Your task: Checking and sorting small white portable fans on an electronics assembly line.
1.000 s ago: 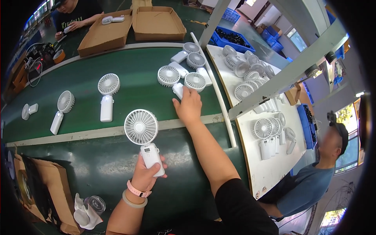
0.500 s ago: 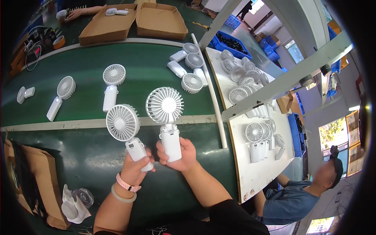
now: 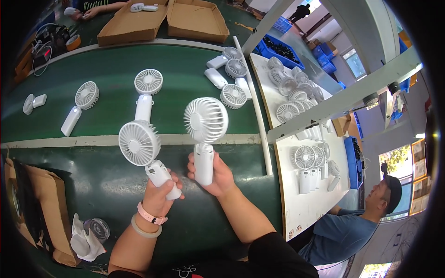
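My left hand (image 3: 160, 194) is closed round the white handle of a handheld fan (image 3: 138, 142), its round grille tilted to the upper left and a small dark display on the handle. In my right hand (image 3: 217, 175) a second white handheld fan (image 3: 207, 119) stands upright, its grille turned partly sideways. Both are held above the green tabletop (image 3: 199, 222), side by side and apart. Beyond them on the green belt lie a fan (image 3: 148, 82), another fan (image 3: 86, 95) and a small folded fan (image 3: 29, 104).
Several fans (image 3: 233, 96) cluster beside a white rail (image 3: 252, 102). A white side table (image 3: 292, 199) at the right carries many fans. Open cardboard boxes (image 3: 197, 21) lie at the back, near a co-worker's hand (image 3: 90, 14). Another person (image 3: 343, 236) is at the right.
The fan in my right hand has turned about its handle, so its grille now shows more from the side. My left hand's fan has tilted slightly left. The surroundings have shifted slightly in view.
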`<state>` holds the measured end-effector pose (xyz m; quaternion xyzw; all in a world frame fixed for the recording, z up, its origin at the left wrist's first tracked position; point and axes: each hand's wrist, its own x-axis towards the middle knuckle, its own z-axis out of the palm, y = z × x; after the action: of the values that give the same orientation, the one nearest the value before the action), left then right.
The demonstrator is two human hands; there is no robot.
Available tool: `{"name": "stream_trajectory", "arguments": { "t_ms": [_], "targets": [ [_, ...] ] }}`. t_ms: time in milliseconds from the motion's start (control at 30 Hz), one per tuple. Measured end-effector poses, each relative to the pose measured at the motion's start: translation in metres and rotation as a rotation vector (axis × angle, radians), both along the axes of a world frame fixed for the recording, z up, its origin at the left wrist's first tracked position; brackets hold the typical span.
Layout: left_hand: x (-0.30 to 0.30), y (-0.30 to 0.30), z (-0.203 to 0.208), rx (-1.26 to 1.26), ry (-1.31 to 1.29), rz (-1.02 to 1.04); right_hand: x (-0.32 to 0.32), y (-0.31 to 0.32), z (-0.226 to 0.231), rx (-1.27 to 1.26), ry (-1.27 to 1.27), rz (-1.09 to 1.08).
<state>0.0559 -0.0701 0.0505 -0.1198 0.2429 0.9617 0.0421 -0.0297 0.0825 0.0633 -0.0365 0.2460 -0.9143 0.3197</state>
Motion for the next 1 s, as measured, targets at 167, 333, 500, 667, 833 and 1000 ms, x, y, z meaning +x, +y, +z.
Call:
{"name": "stream_trajectory", "arguments": {
  "t_ms": [167,333,500,667,833,1000],
  "targets": [
    [-0.0014,-0.0006,0.0003,0.046,-0.012,0.074,0.0023,0.0018,-0.001,0.326,0.09,-0.007],
    [-0.0021,-0.001,0.0044,0.038,0.016,0.061,0.0024,-0.0009,-0.0008,0.503,0.257,-0.073],
    [-0.0024,-0.0021,0.0021,-0.002,0.059,-0.054,0.0013,-0.001,-0.0014,0.512,0.235,-0.068],
    [-0.0005,-0.002,-0.0001,-0.013,0.081,-0.066,0.0013,-0.0003,-0.001,0.532,0.252,-0.079],
    [-0.0005,-0.004,-0.0008,0.024,0.109,-0.078,0.0008,-0.0012,0.0003,0.514,0.189,-0.081],
    [-0.0021,-0.0029,0.0049,0.062,0.07,-0.047,0.0001,-0.0008,-0.002,0.517,0.166,-0.094]
  ]
}}
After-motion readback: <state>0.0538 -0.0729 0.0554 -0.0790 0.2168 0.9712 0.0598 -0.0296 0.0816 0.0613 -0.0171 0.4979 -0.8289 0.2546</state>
